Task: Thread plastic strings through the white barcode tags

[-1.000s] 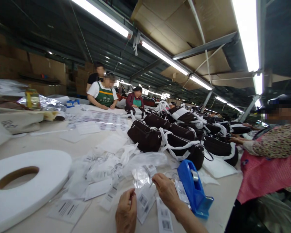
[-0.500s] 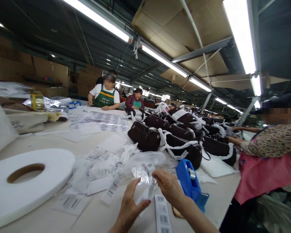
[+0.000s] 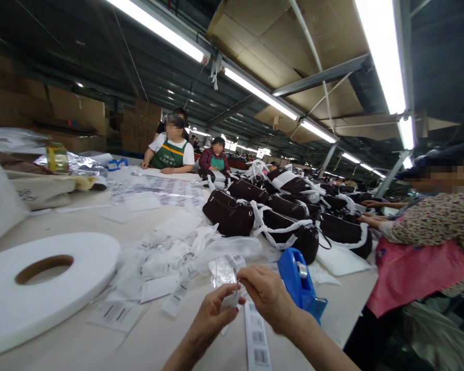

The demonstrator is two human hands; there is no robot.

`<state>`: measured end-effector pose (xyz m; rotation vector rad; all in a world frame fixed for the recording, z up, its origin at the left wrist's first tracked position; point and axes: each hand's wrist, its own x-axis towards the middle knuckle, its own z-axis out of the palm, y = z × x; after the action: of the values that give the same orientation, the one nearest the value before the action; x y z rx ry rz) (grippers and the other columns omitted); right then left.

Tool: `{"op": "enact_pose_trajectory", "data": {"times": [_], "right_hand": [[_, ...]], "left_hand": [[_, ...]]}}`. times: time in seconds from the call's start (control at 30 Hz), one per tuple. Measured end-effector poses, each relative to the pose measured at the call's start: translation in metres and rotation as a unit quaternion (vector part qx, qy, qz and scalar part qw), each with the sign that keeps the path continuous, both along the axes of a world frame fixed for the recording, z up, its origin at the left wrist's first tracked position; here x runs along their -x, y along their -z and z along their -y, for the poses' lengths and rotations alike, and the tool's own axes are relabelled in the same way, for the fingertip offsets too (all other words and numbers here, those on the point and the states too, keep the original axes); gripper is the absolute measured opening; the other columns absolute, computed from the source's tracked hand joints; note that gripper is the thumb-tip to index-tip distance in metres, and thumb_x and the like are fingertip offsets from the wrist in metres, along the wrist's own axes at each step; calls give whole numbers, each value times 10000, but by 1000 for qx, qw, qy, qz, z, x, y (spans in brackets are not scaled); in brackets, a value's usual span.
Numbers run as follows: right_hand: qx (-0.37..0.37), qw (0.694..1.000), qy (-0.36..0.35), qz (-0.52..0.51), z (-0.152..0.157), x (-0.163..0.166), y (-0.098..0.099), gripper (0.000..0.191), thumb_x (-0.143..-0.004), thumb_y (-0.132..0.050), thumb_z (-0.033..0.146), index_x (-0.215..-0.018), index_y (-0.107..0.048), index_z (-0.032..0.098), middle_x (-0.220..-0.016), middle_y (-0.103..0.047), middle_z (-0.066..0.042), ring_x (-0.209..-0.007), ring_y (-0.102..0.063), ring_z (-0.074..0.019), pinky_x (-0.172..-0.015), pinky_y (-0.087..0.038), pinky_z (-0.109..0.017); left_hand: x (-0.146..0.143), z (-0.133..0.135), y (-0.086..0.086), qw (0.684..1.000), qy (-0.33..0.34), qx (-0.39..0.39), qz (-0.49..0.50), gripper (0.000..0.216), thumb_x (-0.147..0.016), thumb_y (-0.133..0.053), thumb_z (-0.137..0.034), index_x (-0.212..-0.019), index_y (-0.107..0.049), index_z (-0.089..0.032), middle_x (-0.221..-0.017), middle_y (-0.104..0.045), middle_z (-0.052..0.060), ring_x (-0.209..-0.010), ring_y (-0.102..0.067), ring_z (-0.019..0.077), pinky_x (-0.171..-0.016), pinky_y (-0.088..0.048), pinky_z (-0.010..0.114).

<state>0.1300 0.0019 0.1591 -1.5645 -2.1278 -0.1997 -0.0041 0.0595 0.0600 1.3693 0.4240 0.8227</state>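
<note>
Close together above the table, my left hand (image 3: 211, 317) and my right hand (image 3: 272, 299) meet at the fingertips. Between my left thumb and fingers is a small white tag (image 3: 231, 300), partly hidden. My right hand pinches at its upper edge; the exact grip is covered by the fingers. Under my right hand runs a strip of barcode stickers (image 3: 258, 342). Just beyond my fingers lies a shiny clear plastic bag (image 3: 221, 272). Right of my right hand stands a blue tape dispenser (image 3: 298, 283).
A big white roll (image 3: 88, 278) lies on the left. Loose barcode labels (image 3: 160, 286) and plastic bags spread across the middle. Dark brown handbags (image 3: 230, 214) with white-wrapped straps are heaped behind. A co-worker in a pink apron (image 3: 413, 273) stands at the right edge; others sit farther back.
My left hand was open and apart; its fingers have closed on the tag hanging from my right hand. The right hand stays pinched in nearly the same spot. The view has shifted slightly.
</note>
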Motion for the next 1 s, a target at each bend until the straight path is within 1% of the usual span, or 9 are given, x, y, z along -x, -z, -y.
{"op": "enact_pose_trajectory", "data": {"times": [0.07,0.17,0.27,0.4,0.53,0.73,0.83,0.93,1.0], "right_hand": [[-2,1000,0,-3,0,0,-2,160,-829,-448,112,-789,-589,177,-694,-634,-37,-650,-580,-159,-607,-402,-248],[-4,1000,6,-10,1,-3,-5,179,-827,-426,101,-794,-590,166,-699,-633,-51,-648,-576,-166,-597,-406,-255],[2,1000,16,-22,3,-8,-6,186,-819,-420,94,-793,-591,161,-703,-627,-55,-641,-570,-165,-588,-410,-252],[27,998,41,-50,6,-11,-4,183,-817,-421,87,-809,-590,155,-711,-622,-46,-612,-563,-147,-575,-414,-241],[71,993,59,-77,9,-11,-5,174,-812,-434,85,-809,-592,157,-704,-626,-26,-627,-569,-138,-584,-413,-234],[166,984,34,-53,18,-6,-18,307,-622,-621,76,-898,-647,207,-758,-613,-3,-704,-568,-159,-643,-413,-265],[204,978,34,-10,19,-7,-21,250,-664,-664,154,-908,-671,211,-822,-605,-32,-793,-563,-186,-680,-406,-284],[217,976,15,10,17,-10,-21,75,-732,-656,222,-787,-706,211,-770,-594,-18,-758,-562,-158,-676,-394,-262],[220,975,8,16,16,-11,-22,75,-757,-644,222,-738,-714,206,-734,-574,-10,-719,-552,-139,-658,-387,-247]], "left_hand": [[0,5,-3,1000,15,15,0,360,-678,-625,-436,-907,-649,-159,-782,-660,41,-657,-538,162,-601,-378,254],[0,13,-10,999,37,38,8,330,-691,-606,-457,-759,-668,-141,-698,-641,32,-630,-511,147,-644,-358,266],[-1,19,-15,995,60,76,19,334,-690,-601,-444,-811,-649,-137,-644,-638,23,-639,-543,160,-701,-362,293],[-3,23,-17,989,75,127,20,329,-685,-600,-397,-862,-613,-120,-627,-634,23,-571,-557,155,-608,-358,279],[-4,27,-18,985,75,154,20,283,-677,-598,-343,-845,-607,-115,-611,-638,23,-552,-562,150,-584,-356,269],[-6,29,-18,984,99,149,27,222,-649,-612,-322,-647,-626,-100,-561,-633,47,-536,-555,158,-601,-371,285],[-7,31,-14,982,109,152,26,227,-652,-614,-316,-611,-626,-93,-542,-629,55,-527,-550,155,-595,-365,282],[-8,33,-8,980,106,168,35,230,-656,-617,-326,-732,-626,-109,-567,-639,33,-511,-557,145,-585,-367,276],[-9,34,-5,977,112,176,40,259,-651,-624,-334,-786,-619,-113,-570,-639,25,-500,-561,143,-578,-372,276]]}}
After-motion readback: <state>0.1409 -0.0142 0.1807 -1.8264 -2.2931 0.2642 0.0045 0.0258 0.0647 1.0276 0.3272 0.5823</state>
